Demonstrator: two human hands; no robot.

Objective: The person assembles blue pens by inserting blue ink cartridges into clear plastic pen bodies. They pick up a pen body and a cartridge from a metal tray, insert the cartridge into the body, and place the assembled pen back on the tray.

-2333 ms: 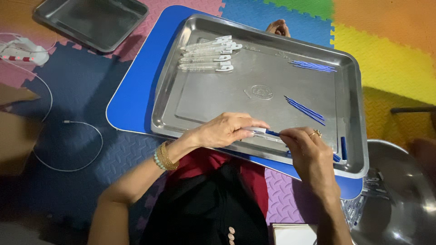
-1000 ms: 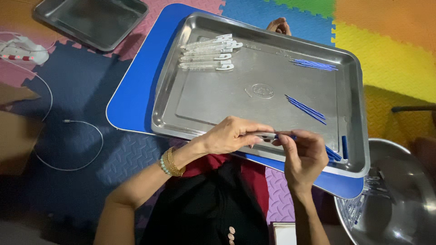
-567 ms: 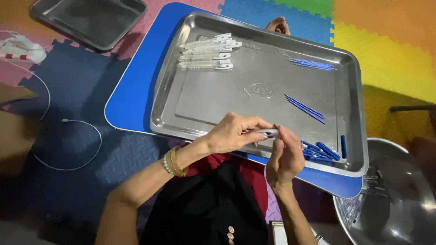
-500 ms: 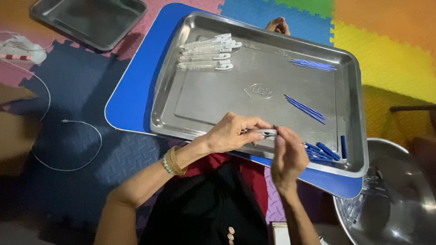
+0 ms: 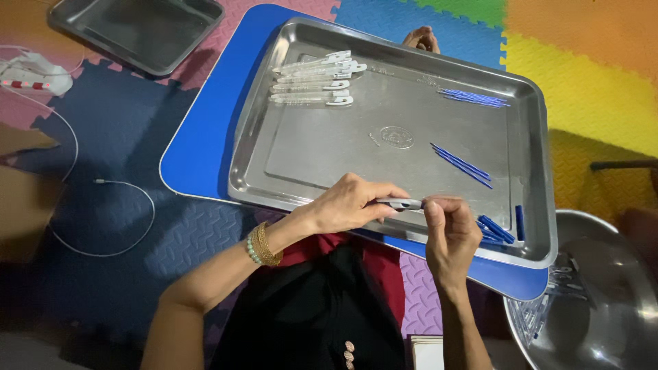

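Note:
My left hand [image 5: 353,203] grips a small grey pen-like barrel [image 5: 399,203] over the near edge of a large steel tray [image 5: 315,147]. My right hand [image 5: 449,236] pinches the barrel's right end with its fingertips. Several clear plastic pen bodies [image 5: 315,82] lie in a row at the tray's far left. Thin blue refills [image 5: 462,164] lie in the tray's middle right, more [image 5: 474,99] at the far right. Short blue caps [image 5: 497,229] sit in the near right corner, just right of my right hand.
The tray rests on a blue board [image 5: 205,137] over coloured foam floor mats. A second steel tray [image 5: 140,31] lies far left. A round steel bowl [image 5: 596,301] holding small parts stands at the near right. A white cable [image 5: 103,212] loops on the left mat.
My right hand turned from reaching across the tray's near edge to an upright pinch on the barrel's end. The blue part once between the hands is no longer visible. The left hand stayed put.

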